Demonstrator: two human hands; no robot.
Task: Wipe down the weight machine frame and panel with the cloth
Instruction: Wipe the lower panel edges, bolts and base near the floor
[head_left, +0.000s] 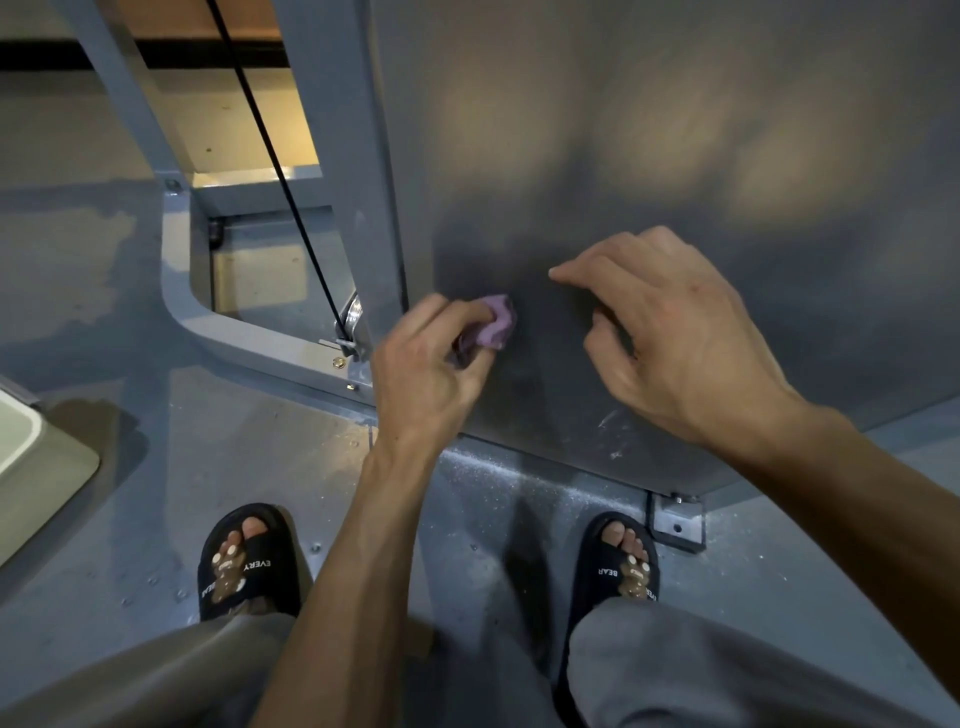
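Panel (649, 130) of the grey weight machine fills the far right, with the frame (337, 156) post along its left edge and a black cable (270, 145) running down beside it. Near its lower part, the left hand (431, 374) grips a bunched purple cloth (493, 322) against the panel. Right hand (675, 338) hovers just right, fingers loosely curled, holding nothing.

Purple cloth (493, 322) bunched against your grey panel (675, 156)

You see the cloth crumpled small, low on the upright, dull-sheened panel near its left edge; the grey frame (332, 130) post stands just beside it.
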